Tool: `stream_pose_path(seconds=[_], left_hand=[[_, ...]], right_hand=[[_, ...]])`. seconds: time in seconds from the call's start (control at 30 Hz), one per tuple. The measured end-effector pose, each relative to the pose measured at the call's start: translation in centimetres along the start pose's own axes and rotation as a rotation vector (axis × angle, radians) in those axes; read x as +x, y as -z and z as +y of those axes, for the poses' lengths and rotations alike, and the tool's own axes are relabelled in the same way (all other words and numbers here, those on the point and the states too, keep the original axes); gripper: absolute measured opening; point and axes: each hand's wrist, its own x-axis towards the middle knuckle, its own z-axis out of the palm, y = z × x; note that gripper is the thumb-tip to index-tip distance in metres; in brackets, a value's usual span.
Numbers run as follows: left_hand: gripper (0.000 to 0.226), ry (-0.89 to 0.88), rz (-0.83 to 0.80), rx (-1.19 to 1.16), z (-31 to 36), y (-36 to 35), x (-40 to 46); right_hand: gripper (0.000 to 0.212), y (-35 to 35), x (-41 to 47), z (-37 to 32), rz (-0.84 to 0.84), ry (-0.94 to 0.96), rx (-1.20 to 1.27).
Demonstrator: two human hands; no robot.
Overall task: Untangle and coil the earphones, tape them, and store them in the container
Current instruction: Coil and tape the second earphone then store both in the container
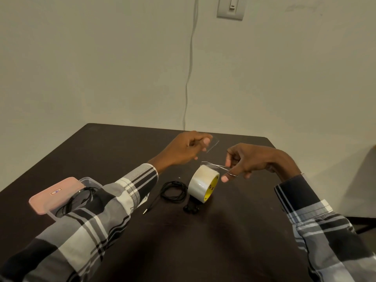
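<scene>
A coiled black earphone cable (174,192) lies on the dark table (223,231), its plug (145,212) stretched toward the left and its earbuds (190,208) at the front. Beside it on the right, a clear tape roll (203,185) with a yellow core hangs just above the table. My right hand (244,159) pinches the roll's loose end. My left hand (187,147) pinches a torn clear strip of tape (212,144) above the table. A clear container (89,181) at the left holds another black earphone (79,198), partly hidden by my left sleeve.
A pink lid (55,193) rests across the container's left part. A chair (364,218) stands off the table's right edge. A wall with a hanging cable (189,68) and a switch plate (231,7) rises behind the table's far edge.
</scene>
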Motion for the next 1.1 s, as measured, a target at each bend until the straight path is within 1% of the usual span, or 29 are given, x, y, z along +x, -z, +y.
stream_pose_path(seconds=[0.1, 0.23, 0.3, 0.47, 0.5, 0.6, 0.67, 0.77, 0.9, 1.03, 1.07, 1.1], left_hand=[[0.057, 0.081, -0.088, 0.027, -1.2, -0.6, -1.6], [0.105, 0.144, -0.175, 0.132, -2.1, -2.0, -2.8], [0.113, 0.148, -0.178, 0.197, -2.2, -2.8, -2.8], [0.112, 0.153, -0.136, 0.199, -2.2, -3.4, -2.3], [0.112, 0.152, -0.128, 0.193, -2.3, -3.4, -2.2], [0.108, 0.15, -0.091, 0.169, -2.6, -3.5, -2.0], [0.107, 0.165, -0.062, 0.146, -2.9, -3.5, -1.8], [0.105, 0.21, -0.001, 0.073, -3.2, -3.7, -1.6], [0.092, 0.289, 0.087, -0.076, -3.8, -4.4, -1.2], [0.095, 0.392, 0.139, -0.314, -4.3, -5.5, -0.7], [0.089, 0.412, 0.159, -0.376, -4.4, -5.9, -0.6], [0.078, 0.428, 0.177, -0.436, -4.5, -6.3, -0.5]], right_hand=[[0.041, -0.1, 0.2, 0.4, 0.026, -0.003, 0.025], [0.041, -0.3, 0.5, 0.7, 0.069, -0.001, 0.042], [0.041, -0.3, 0.6, 0.8, 0.095, -0.005, 0.041], [0.045, 0.0, 0.5, 1.7, 0.24, -0.053, -0.018], [0.045, 0.0, 0.5, 1.9, 0.297, -0.051, -0.024], [0.042, 0.5, 0.2, 2.2, 0.542, -0.042, -0.041], [0.04, 0.7, 0.0, 2.1, 0.626, -0.038, -0.033], [0.036, 0.0, -0.3, 2.0, 0.635, -0.046, -0.003], [0.034, -2.1, -0.1, 1.8, 0.607, -0.094, 0.034], [0.026, -4.6, 0.7, 2.1, 0.558, -0.142, 0.123], [0.024, -5.0, 0.8, 2.1, 0.556, -0.152, 0.135], [0.022, -5.4, 1.0, 2.2, 0.552, -0.162, 0.146]])
